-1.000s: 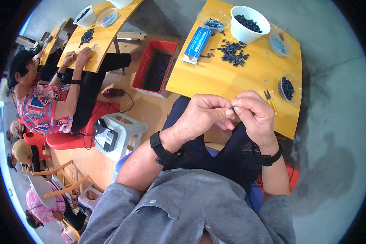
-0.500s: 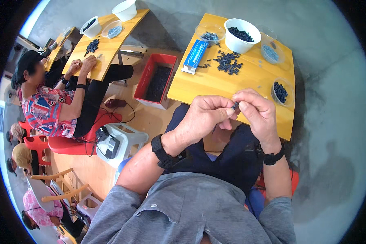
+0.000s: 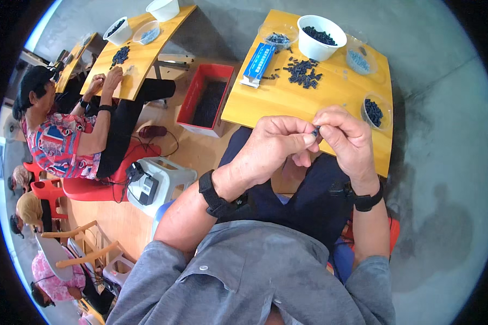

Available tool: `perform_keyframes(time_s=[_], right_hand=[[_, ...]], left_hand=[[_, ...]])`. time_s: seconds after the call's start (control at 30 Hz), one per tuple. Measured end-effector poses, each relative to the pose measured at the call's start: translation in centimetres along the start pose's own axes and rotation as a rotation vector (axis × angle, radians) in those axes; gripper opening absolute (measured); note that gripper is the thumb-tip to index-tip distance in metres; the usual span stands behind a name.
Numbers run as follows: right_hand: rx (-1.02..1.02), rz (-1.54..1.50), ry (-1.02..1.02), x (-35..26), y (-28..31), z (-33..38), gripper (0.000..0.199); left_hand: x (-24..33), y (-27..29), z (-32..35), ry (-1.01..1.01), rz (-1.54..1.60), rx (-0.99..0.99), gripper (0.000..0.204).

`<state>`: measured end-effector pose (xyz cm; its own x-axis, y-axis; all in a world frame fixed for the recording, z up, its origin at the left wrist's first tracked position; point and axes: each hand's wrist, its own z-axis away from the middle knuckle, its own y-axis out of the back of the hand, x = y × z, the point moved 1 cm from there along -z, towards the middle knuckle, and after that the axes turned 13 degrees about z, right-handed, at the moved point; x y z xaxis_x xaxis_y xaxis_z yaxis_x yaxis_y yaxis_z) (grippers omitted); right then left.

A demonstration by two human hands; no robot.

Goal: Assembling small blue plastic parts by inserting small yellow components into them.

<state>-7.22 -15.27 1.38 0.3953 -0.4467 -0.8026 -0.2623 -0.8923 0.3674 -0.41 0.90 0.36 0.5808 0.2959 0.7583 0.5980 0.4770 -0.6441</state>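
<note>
Between my two hands is a small dark cylindrical piece (image 3: 315,130), pinched over the near edge of the yellow table (image 3: 260,103). My left hand (image 3: 282,142) grips it between thumb and forefinger. The closed fingertips of my right hand (image 3: 342,135) meet it from the other side. Exactly how the right fingers hold it is partly hidden. Beyond my hands lies a loose pile of short black pieces (image 3: 303,74). A clear round tub (image 3: 376,111) of similar black pieces stands to the right of my right hand.
A white bucket (image 3: 321,39) of black pieces stands at the table's back, between clear tubs of small bluish parts (image 3: 359,60) and mixed parts (image 3: 278,39). A blue box (image 3: 259,64) lies left. A red bin (image 3: 205,100) sits on the floor. Another person (image 3: 65,130) works at the left table.
Both hands still pinch the small piece, with slight finger movement. The view has shifted a little, so the table sits higher in the picture. The neighbouring person's hands have moved slightly.
</note>
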Motion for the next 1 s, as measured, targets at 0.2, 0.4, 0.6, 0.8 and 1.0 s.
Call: perform_keyframes(time_s=[0.2,0.4,0.6,0.8,1.0], right_hand=[[-0.013,0.049,0.046,0.3,0.2,-0.4,0.007],[0.033,0.121,-0.028,0.0,-0.4,-0.6,0.005],[0.029,0.164,-0.119,0.1,-0.3,-1.0,0.006],[0.003,-0.052,-0.286,0.6,-0.4,-1.4,0.013],[-0.042,-0.209,-0.339,1.0,-0.5,-1.7,0.016]], left_hand=[[0.0,0.3,-0.2,0.016,0.011,0.001,0.011],[-0.6,0.5,-0.6,-0.066,-0.091,0.057,0.011],[-0.2,0.8,-1.1,-0.054,-0.146,0.112,0.012],[0.4,1.2,-1.5,-0.015,-0.047,0.093,0.011],[0.6,1.1,-1.4,0.013,-0.003,0.089,0.011]])
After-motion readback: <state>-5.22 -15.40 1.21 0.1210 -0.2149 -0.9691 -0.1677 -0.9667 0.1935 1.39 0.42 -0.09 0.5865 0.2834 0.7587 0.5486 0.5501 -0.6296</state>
